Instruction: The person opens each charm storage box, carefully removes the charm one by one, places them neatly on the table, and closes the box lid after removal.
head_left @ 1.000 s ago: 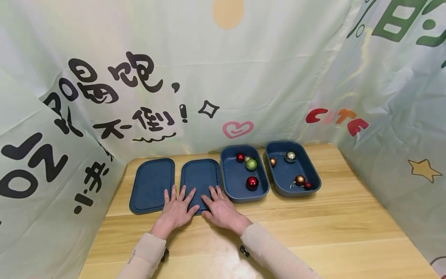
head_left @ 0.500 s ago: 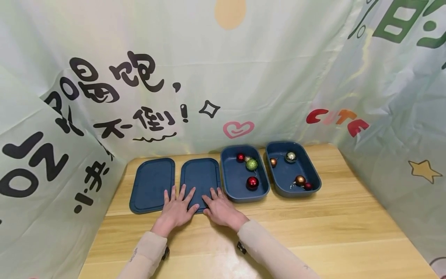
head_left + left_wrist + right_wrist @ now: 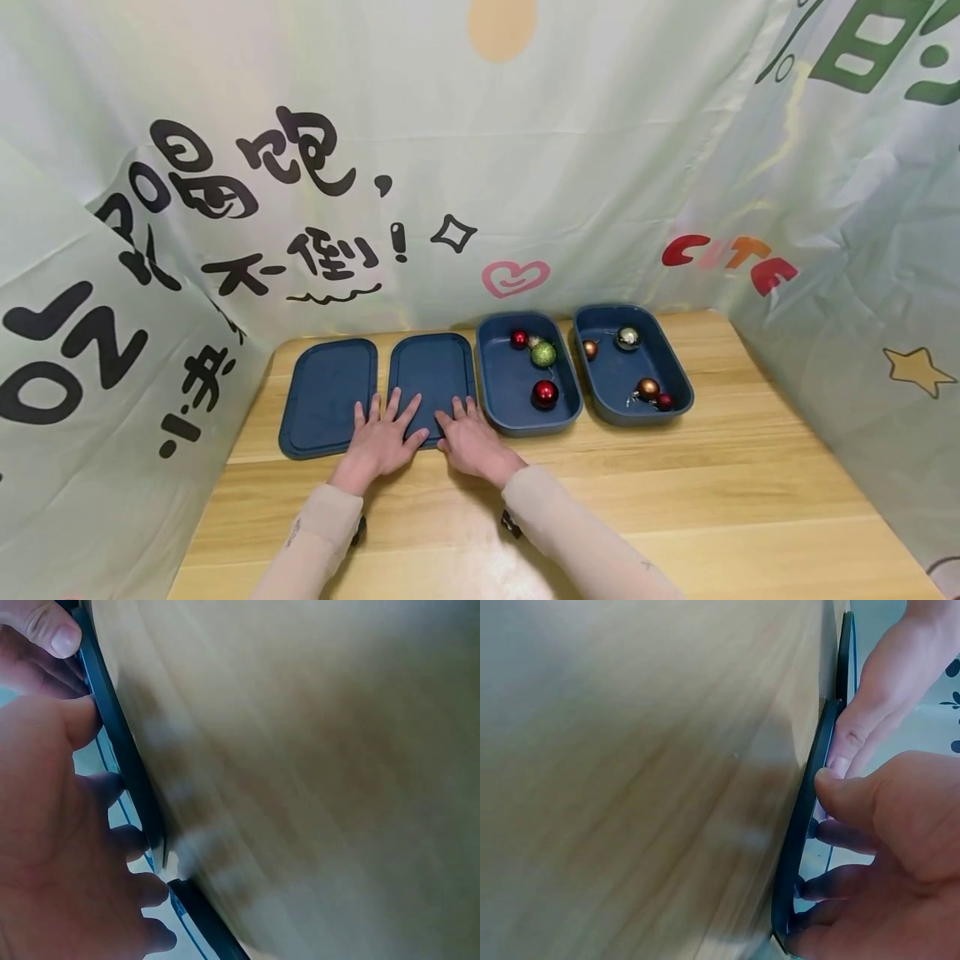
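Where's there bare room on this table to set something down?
The table is bare right of the right bin, and in front of both bins, right of the right sleeve. It's crowded along the back: left lid, right lid and left bin sit close beside it, with the left hand and right hand at the right lid's near end.

Reaching forward with left arm (image 3: 311,537) and right arm (image 3: 581,529), both sleeved and slanting inward; holding left hand (image 3: 381,442) palm down with fingers (image 3: 392,406) spread, right hand (image 3: 474,442) palm down just beside it, with thumbs (image 3: 417,437) turned toward each other, slightly apart.
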A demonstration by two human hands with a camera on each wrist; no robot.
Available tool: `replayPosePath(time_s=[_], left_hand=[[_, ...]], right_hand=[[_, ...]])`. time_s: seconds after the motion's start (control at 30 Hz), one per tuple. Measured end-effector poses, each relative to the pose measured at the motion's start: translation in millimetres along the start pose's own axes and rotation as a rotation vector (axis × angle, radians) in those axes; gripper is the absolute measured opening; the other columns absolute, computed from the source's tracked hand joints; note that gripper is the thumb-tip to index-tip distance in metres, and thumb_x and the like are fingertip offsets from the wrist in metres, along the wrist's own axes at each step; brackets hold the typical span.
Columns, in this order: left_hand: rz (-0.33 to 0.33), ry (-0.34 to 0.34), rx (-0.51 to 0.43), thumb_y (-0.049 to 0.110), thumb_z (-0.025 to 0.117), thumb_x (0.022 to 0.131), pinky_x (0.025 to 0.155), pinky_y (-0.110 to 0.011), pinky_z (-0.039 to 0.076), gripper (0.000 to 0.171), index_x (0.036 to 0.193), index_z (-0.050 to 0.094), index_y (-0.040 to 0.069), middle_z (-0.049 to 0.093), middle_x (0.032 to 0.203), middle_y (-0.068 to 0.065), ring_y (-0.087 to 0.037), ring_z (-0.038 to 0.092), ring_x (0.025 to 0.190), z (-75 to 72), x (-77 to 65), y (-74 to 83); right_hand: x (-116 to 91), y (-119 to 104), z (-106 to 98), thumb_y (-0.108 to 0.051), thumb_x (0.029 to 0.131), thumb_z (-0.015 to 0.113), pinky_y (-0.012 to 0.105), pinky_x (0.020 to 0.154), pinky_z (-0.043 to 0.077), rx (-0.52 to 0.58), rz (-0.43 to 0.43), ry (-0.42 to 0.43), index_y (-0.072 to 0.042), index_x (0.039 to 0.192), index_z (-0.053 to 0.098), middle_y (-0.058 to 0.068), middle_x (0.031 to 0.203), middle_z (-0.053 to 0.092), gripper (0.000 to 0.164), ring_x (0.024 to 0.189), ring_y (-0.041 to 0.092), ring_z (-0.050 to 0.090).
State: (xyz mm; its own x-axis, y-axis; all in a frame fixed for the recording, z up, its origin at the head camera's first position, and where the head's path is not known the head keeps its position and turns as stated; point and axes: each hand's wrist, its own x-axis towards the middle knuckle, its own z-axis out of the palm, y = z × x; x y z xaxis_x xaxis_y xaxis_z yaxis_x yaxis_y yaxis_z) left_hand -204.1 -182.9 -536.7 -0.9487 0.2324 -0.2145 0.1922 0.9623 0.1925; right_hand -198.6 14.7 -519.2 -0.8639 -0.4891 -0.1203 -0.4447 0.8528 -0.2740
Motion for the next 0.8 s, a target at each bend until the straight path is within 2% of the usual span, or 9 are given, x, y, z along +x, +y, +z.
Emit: replayPosePath(time_s=[0.17,0.8], left_hand=[[-0.009,-0.011,0.000,0.059,0.042,0.110,0.124,-0.078,0.001,0.070,0.170,0.023,0.030,0.012,0.177,-0.019,-0.055,0.006,0.160,-2.2,5.0,-1.2],[-0.022,0.004,-0.008,0.055,0.043,0.110,0.124,-0.078,0.002,0.068,0.170,0.026,0.026,0.015,0.176,-0.020,-0.056,0.009,0.160,-4.6,10.7,-0.8]], right_hand=[[4.7,-1.2,0.2,-0.027,0.107,0.062,0.054,0.126,0.035,-0.002,0.023,-0.003,-0.011,0.154,0.055,0.028,0.164,0.040,0.050,0.154,0.050,0.035],[14.4,-0.5,-2.1,-0.028,0.107,0.063,0.053,0.128,0.032,0.021,0.064,-0.044,-0.012,0.156,0.053,0.026,0.167,0.036,0.052,0.157,0.048,0.030]])
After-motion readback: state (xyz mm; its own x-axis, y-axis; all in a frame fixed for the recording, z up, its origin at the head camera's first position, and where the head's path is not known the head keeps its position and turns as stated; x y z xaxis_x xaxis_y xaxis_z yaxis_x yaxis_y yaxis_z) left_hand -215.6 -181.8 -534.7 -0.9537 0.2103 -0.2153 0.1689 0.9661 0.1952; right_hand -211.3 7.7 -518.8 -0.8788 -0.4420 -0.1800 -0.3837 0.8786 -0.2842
